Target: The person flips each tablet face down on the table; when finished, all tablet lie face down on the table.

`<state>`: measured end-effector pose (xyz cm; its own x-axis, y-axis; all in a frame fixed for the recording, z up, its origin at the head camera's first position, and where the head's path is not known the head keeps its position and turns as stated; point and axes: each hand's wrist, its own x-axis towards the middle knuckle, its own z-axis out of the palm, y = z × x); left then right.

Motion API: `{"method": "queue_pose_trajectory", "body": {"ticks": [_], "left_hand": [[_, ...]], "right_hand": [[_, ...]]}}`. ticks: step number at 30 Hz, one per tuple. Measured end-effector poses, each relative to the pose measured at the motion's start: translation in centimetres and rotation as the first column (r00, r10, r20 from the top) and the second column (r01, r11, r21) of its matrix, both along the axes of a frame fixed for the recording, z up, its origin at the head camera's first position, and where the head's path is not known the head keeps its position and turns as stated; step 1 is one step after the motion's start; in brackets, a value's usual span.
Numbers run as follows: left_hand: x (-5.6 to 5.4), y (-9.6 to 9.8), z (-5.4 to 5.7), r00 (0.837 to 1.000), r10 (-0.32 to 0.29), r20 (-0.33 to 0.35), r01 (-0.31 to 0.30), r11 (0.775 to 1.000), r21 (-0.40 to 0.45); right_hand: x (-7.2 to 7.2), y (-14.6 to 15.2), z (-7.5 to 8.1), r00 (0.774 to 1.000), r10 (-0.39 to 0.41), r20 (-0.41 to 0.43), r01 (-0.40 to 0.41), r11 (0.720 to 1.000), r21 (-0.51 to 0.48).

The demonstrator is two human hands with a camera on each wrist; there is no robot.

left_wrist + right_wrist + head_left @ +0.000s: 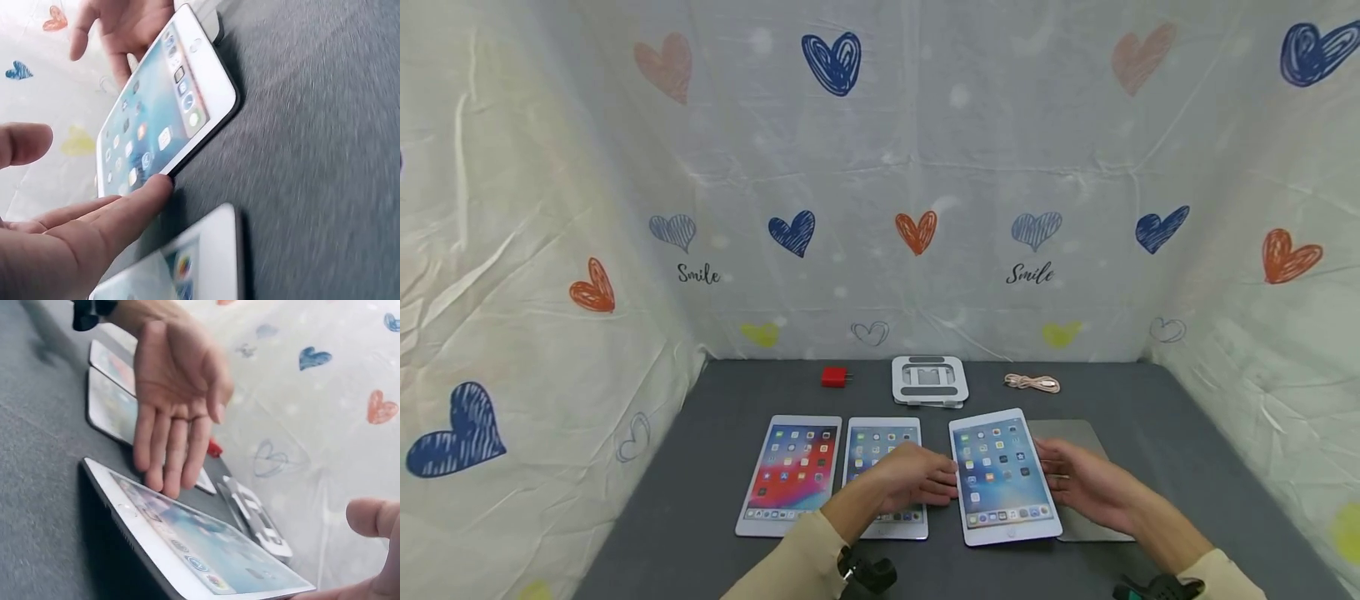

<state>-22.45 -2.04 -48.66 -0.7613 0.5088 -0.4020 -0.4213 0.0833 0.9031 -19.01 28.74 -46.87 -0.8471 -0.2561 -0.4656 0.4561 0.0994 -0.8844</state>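
Observation:
A white-framed tablet (1003, 479) with a lit home screen lies slightly turned between the two hands, its right side raised a little. My left hand (917, 477) reaches over the middle tablet (880, 437), straight fingers touching the raised tablet's left edge. In the left wrist view its fingertips (159, 182) meet that edge and the thumb stands apart. The right hand (1093, 483) is at the opposite edge, its thumb lifted off the screen in the right wrist view and its fingers partly hidden. Beneath and to the right lies a flat grey panel (1082, 433).
Another tablet (793, 467) with a red and blue screen lies at the left. Along the back of the grey table (700, 492) are a red charger plug (833, 377), a white folding stand (929, 381) and a coiled pinkish cable (1032, 382). Heart-printed cloth surrounds the table.

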Motion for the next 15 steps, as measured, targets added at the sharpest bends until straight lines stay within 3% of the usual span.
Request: {"method": "queue_pose_trajectory", "body": {"ticks": [10,15], "left_hand": [[1.0,3.7,-1.8,0.998,0.030,0.051,-0.035,0.993,0.111],[1.4,4.3,-1.3,0.998,0.035,0.045,-0.040,0.993,0.111]], "right_hand": [[0.4,3.6,2.3,0.997,0.064,-0.043,-0.063,0.998,0.028],[0.8,4.3,3.5,0.987,0.142,-0.069,-0.144,0.989,-0.019]]}}
